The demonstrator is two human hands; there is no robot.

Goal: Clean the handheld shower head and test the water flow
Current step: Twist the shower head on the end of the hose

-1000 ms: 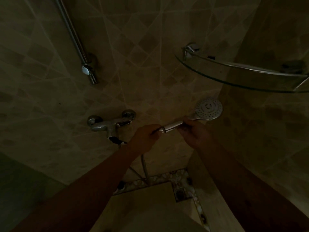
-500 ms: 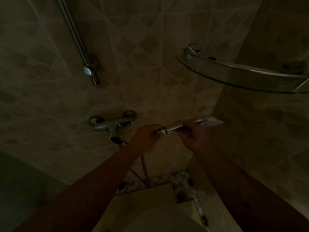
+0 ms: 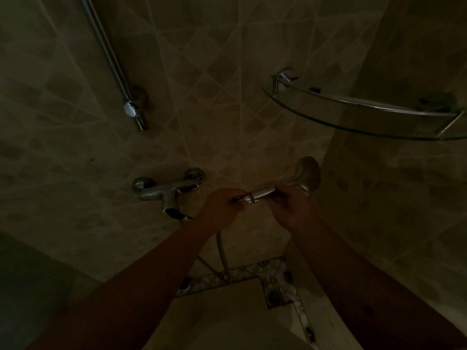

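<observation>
Both hands are holding the chrome handheld shower head [image 3: 307, 176] level, right of the chrome wall mixer tap [image 3: 166, 192]. The left hand [image 3: 222, 207] is pinching the handle's hose end; the right hand [image 3: 293, 207] fingers are curling round the handle, the round head's back facing near.

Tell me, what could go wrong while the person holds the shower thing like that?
1. The left hand grips where the hose joins the shower head; if that joint is loose, water might leak there during a test.
2. The spray face is turned away, toward the tiled wall, so dirt on it may be missed.
3. The room is dim, so the right hand could slip unnoticed on the handle.
</observation>
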